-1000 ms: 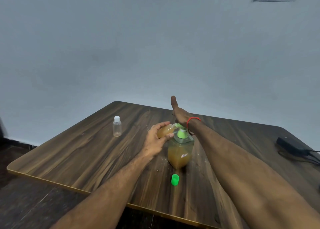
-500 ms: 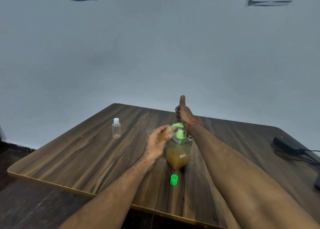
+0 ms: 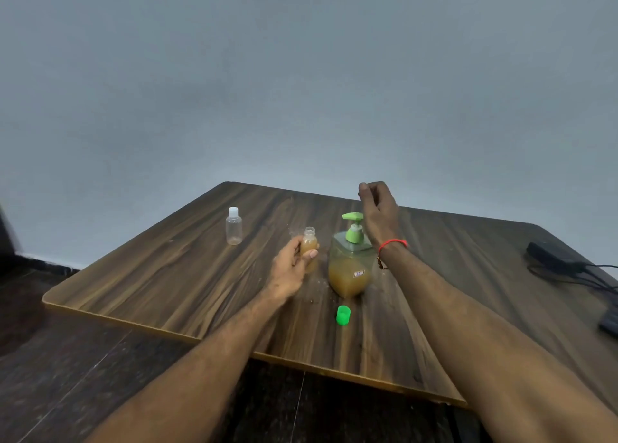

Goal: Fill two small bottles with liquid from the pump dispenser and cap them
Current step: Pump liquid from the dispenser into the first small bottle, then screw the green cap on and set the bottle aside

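Left hand: fingers clamped on uncapped amber-filled small bottle, upright.
Right hand: fingers loosely curled, empty, above pump dispenser.
Green cap: on table.

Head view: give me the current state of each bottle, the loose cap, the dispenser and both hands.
Filled small bottle: upright, amber liquid inside, uncapped, held.
Clear bottle: upright, empty, white cap on.
Green cap: loose on the table.
Pump dispenser: upright, partly full, untouched.
Left hand: gripping the filled small bottle.
Right hand: raised beside the pump, holding nothing.
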